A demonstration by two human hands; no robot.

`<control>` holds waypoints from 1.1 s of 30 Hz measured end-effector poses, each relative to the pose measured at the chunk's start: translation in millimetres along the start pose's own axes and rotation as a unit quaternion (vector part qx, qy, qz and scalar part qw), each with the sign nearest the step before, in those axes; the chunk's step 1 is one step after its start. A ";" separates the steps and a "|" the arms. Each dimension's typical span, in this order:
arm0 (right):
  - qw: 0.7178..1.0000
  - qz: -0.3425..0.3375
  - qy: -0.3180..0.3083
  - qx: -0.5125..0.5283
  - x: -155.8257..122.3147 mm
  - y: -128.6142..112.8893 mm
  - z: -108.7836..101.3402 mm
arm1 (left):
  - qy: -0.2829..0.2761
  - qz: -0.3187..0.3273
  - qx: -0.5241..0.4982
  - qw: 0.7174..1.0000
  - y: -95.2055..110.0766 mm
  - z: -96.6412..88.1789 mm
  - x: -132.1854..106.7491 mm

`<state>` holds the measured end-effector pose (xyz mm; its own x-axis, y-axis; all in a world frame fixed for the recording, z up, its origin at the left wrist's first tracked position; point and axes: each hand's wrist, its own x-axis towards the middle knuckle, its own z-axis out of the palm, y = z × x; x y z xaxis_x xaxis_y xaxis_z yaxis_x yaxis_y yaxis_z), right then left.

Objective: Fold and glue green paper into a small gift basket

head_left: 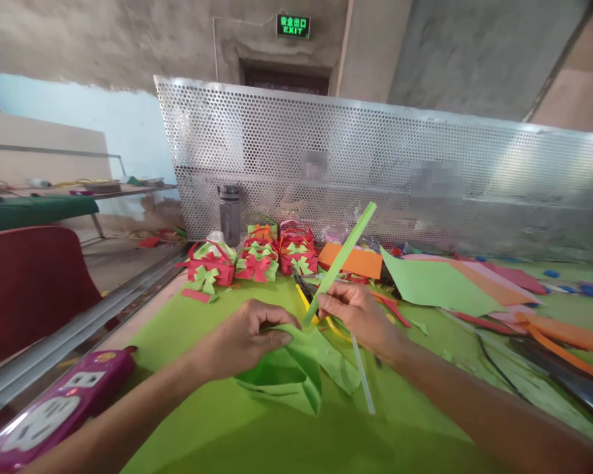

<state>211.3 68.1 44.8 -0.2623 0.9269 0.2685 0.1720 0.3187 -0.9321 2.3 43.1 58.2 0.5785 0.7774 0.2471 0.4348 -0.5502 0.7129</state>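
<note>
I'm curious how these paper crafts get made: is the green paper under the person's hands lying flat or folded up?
Folded. The green paper piece forms a box-like shape with an open hollow, pinched by the left hand.

A folded green paper piece [289,375] is pinched by the left hand [247,342] on the tabletop [202,408], while a green paper strip [340,260] is held tilted by the right hand [360,316].

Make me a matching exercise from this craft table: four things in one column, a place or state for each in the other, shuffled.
1. green paper strip
2. folded green paper
3. power strip
4. water bottle

a. upright by the perforated metal screen
b. near left table edge
c. pinched in right hand
d. under left hand

Pairs: 1-c, 2-d, 3-b, 4-a
</note>
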 end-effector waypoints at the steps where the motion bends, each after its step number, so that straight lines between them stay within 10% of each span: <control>1: 1.000 0.000 0.005 0.010 -0.2 0.0 0.5 | -0.002 0.003 -0.011 1.000 1.1 0.4 0.4; 8: 1.000 0.000 0.016 0.006 -5.7 -5.1 5.6 | 0.047 -0.005 -0.002 0.999 8.1 3.4 0.7; 16: 0.912 -0.080 -0.048 -0.400 -4.4 3.7 3.7 | 0.074 -0.030 -0.165 0.983 15.3 -6.4 -1.9; 26: 0.915 -0.130 -0.173 -0.340 -19.3 -12.6 3.9 | 0.095 -0.114 -0.260 0.954 10.1 -2.8 -2.7; 30: 0.914 -0.232 -0.076 -0.326 -15.1 -19.8 -2.1 | 0.061 -0.116 -0.271 0.954 10.6 -2.0 -2.5; 33: 0.856 -0.356 -0.005 -0.375 -16.5 -23.1 -7.2 | 0.014 -0.111 -0.282 0.953 11.7 2.3 -2.6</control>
<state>218.5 46.8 63.6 -0.5622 0.4435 0.6980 0.5242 0.8439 -0.1139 7.5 34.0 64.4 0.4936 0.8676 0.0603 0.0998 -0.1254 0.9871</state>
